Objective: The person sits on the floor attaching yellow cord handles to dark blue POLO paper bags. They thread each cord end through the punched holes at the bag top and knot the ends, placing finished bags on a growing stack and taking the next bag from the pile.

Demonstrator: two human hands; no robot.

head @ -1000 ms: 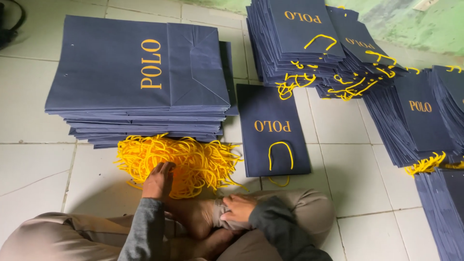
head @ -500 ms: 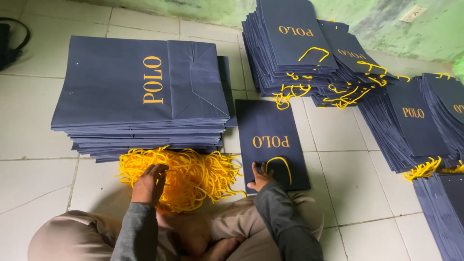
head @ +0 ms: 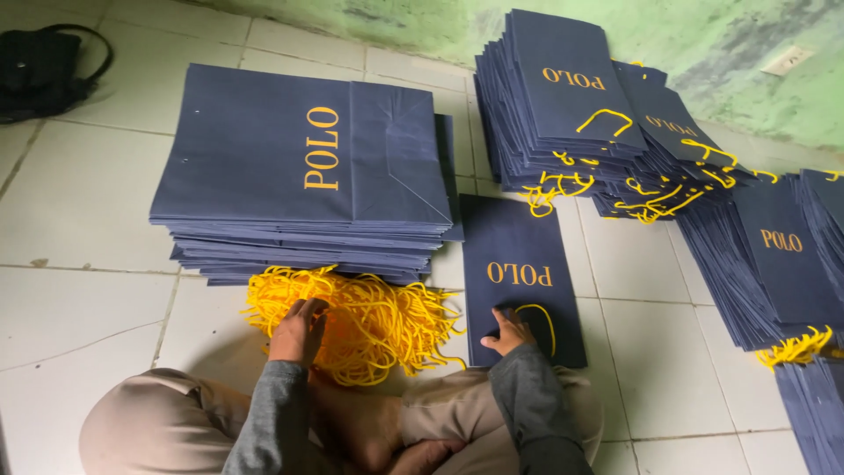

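At the far left, about ten o'clock, we see a black bag (head: 48, 70) on the tiled floor (head: 79, 290), cut off by the frame edge. Next comes the tall stack of flat navy paper bags (head: 303, 176) and, at its six o'clock, the heap of yellow cord handles (head: 369, 321). Our left hand (head: 297, 330) rests on that heap, fingers (head: 308, 310) curled into the cords; whether they pinch one we cannot tell. At three o'clock from the heap lies a single navy bag (head: 519, 273), long axis running twelve to six. Our right hand (head: 508, 332) presses its near end, fingers spread flat beside its yellow handle loop (head: 538, 321). Finished bags with handles (head: 607, 114) pile at one o'clock, more at the right edge, partly cropped.
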